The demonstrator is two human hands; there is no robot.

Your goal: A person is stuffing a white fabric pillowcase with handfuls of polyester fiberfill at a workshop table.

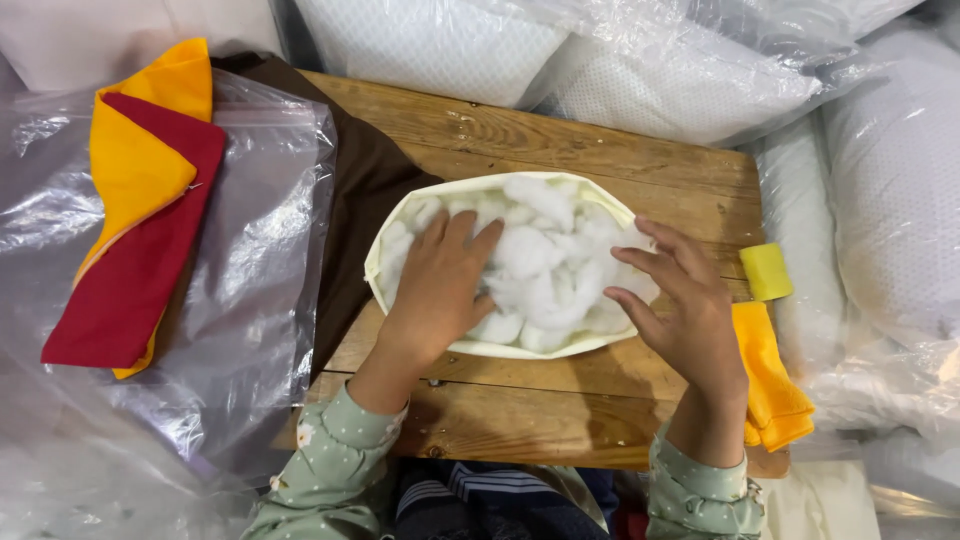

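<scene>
White fluffy stuffing (pixel 545 265) fills a cream fabric shell (pixel 520 348) on the wooden table (pixel 560 150), under and between both hands. It looks light, soft and easily torn apart, best gathered in loose handfuls. Left hand (pixel 440 285) presses flat, open, into it; right hand (pixel 680 300) hovers half-curled at its edge, perhaps pinching nothing.

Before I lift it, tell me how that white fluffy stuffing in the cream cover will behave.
The white stuffing looks like loose, airy clumps, so it is probably very light and floppy. It would likely compress under the left hand and spring back. Being separate tufts, it may pull apart or shed over the cream cover rim rather than lift whole.
</scene>
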